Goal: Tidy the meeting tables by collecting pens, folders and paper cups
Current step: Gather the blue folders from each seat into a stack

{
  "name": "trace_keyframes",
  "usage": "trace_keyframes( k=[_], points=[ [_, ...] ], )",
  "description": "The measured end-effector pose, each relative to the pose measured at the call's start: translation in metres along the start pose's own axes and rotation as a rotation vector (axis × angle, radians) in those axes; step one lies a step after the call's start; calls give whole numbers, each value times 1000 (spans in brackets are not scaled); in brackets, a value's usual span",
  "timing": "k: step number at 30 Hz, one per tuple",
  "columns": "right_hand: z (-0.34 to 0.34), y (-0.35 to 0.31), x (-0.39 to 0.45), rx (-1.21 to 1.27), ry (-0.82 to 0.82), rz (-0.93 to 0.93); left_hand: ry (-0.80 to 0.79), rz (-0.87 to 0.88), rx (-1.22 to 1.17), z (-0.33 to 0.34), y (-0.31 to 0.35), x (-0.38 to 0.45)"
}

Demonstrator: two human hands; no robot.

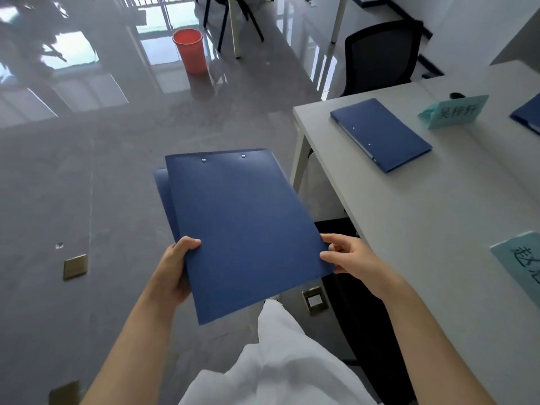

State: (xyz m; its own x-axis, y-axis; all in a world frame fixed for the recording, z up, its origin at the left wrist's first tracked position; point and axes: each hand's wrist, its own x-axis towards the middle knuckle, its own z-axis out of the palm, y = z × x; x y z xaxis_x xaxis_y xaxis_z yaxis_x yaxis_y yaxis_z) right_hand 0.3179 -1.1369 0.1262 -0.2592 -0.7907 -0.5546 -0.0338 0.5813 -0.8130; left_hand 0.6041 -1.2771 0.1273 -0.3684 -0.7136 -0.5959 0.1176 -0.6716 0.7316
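I hold a stack of blue folders [242,226] in front of me over the floor, the top one askew over another beneath it. My left hand [175,270] grips the stack's left edge, thumb on top. My right hand [350,255] pinches its right corner. On the white meeting table [423,229] to my right lies another blue folder [381,134] near the far corner. A further blue folder [529,114] is cut off by the right edge of the view.
Two teal name cards stand on the table, one [455,111] beyond the lying folder, one [523,264] nearer me. A black chair [382,57] sits behind the table. An orange bucket [190,49] stands on the glossy grey floor. Brass floor sockets [75,266] lie left.
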Motion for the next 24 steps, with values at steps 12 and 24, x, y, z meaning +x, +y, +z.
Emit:
trace_keyframes(
  k=[12,24],
  points=[
    [-21,-94,174,396,-68,72,-51,-143,81,53,106,138],
    [-8,-176,299,397,220,27,-61,-152,174,60,199,277]
  ],
)
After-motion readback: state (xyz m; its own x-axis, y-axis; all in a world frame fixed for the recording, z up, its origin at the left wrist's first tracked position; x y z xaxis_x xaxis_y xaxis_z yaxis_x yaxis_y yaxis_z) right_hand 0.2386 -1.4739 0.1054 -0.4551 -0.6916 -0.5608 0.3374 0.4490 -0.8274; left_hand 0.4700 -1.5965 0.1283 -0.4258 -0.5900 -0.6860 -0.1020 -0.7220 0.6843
